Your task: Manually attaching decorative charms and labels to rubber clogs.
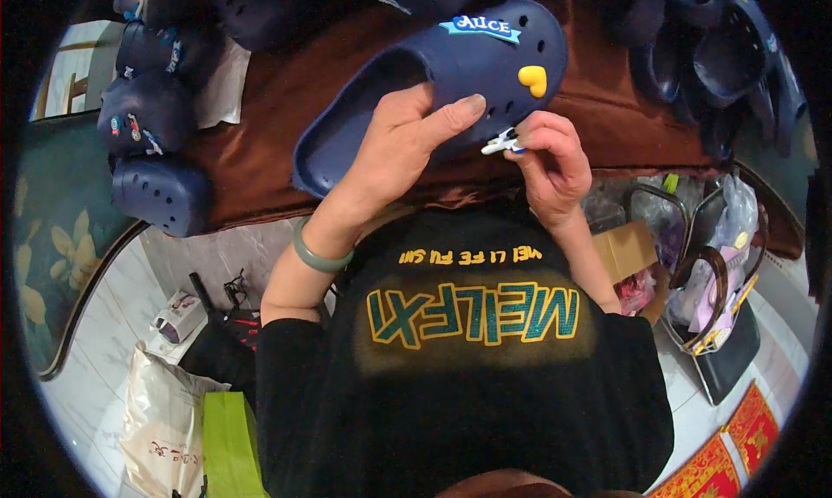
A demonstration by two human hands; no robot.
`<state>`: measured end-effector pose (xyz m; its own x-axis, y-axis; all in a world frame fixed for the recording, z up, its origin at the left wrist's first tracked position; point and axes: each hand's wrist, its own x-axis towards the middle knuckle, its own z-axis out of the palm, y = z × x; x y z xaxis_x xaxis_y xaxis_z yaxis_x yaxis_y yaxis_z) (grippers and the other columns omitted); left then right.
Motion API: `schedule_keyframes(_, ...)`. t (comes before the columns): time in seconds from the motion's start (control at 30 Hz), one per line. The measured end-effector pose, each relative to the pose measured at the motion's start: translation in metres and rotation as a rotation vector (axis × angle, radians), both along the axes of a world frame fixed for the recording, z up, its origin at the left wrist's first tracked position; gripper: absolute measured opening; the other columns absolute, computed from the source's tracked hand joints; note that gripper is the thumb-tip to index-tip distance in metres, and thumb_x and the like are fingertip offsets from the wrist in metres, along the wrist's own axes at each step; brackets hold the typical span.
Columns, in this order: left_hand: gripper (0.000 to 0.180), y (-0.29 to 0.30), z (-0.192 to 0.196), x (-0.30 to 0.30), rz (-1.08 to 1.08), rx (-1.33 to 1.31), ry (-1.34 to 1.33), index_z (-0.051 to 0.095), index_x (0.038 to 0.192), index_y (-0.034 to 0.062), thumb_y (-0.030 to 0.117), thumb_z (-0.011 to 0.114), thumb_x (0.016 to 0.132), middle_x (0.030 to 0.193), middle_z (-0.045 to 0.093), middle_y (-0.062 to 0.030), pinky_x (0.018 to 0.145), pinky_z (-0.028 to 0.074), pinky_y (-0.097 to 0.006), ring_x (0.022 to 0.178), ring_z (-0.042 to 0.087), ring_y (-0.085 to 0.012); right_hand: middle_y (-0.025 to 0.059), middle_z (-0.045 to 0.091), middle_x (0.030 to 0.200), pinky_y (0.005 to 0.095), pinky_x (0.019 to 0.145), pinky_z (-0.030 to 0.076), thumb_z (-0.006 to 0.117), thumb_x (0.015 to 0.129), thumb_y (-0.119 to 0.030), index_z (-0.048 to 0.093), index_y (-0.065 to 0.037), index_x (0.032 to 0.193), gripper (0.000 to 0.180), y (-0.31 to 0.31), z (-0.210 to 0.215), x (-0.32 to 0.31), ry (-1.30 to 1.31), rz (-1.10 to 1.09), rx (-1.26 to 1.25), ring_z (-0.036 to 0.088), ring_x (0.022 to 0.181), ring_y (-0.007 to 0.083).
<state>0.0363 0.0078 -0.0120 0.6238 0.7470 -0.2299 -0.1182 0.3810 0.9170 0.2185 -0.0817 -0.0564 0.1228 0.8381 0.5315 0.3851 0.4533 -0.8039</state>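
A navy blue foam clog is tilted in front of me over a brown cloth, its holed toe pointing right. My left hand, with a pale green bangle on the wrist, grips its near side, thumb on top of the upper. Fixed on the upper are a blue-and-white banner charm and a yellow heart charm. Just off the clog's near edge, my right hand pinches a small white shoe charm with dark and blue parts. Fingers hide some of that charm.
Brown cloth covers the table. More navy clogs stand along the left, some with charms, and others pile up at the right. Below the table edge are a cardboard box, a basket and a green bag.
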Motion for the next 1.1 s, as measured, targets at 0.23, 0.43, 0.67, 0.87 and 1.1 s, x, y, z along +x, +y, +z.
schedule_keyframes(0.23, 0.039, 0.000, 0.009, -0.004, -0.137, -0.141, -0.033, 0.061, 0.116, -0.0017, 0.032, 0.056, 0.097, 0.105, 0.064, -0.0040, 0.084, 0.046, -0.026, 0.093, 0.056, -0.0085, 0.0006, 0.068, 0.087, 0.0325, 0.081, 0.042, 0.081, 0.065, -0.008, 0.068, -0.011, 0.089, 0.027, 0.018, 0.029, 0.007, -0.316, -0.053, 0.002, 0.058, 0.086, 0.0219)
schedule_keyframes(0.43, 0.039, -0.002, 0.004, -0.002, -0.142, -0.111, -0.086, 0.059, 0.117, -0.0011, 0.033, 0.053, 0.099, 0.105, 0.062, -0.0028, 0.084, 0.045, -0.025, 0.093, 0.055, -0.0084, 0.0031, 0.062, 0.100, 0.0348, 0.089, 0.037, 0.085, 0.062, -0.021, 0.067, -0.012, 0.092, 0.037, 0.029, 0.036, 0.011, -0.410, -0.076, -0.116, 0.049, 0.103, 0.0240)
schedule_keyframes(0.67, 0.048, -0.004, -0.008, -0.002, -0.094, 0.089, 0.154, 0.064, 0.106, -0.0009, 0.044, 0.052, 0.096, 0.090, 0.065, -0.0089, 0.076, 0.046, -0.031, 0.084, 0.059, -0.0144, 0.0093, 0.048, 0.118, 0.0408, 0.094, 0.034, 0.086, 0.062, -0.029, 0.060, -0.012, 0.106, 0.054, 0.042, 0.040, 0.007, -0.436, -0.159, -0.199, 0.042, 0.112, 0.0292)
schedule_keyframes(0.87, 0.045, -0.002, -0.012, 0.000, -0.090, 0.227, 0.200, 0.065, 0.102, 0.0005, 0.044, 0.060, 0.091, 0.086, 0.067, -0.0145, 0.073, 0.049, -0.035, 0.079, 0.064, -0.0228, 0.0056, 0.050, 0.107, 0.0414, 0.093, 0.033, 0.083, 0.063, -0.019, 0.062, -0.015, 0.094, 0.038, 0.038, 0.026, 0.007, -0.535, -0.143, -0.052, 0.045, 0.106, 0.0280)
schedule_keyframes(1.1, 0.036, -0.003, -0.003, -0.004, -0.112, 0.264, 0.246, 0.064, 0.109, 0.0002, 0.030, 0.067, 0.089, 0.098, 0.067, -0.0111, 0.079, 0.049, -0.031, 0.088, 0.062, -0.0181, -0.0009, 0.058, 0.102, 0.0436, 0.092, 0.032, 0.078, 0.066, -0.013, 0.067, -0.016, 0.092, 0.028, 0.046, 0.056, 0.015, -0.645, 0.021, -0.018, 0.049, 0.101, 0.0252)
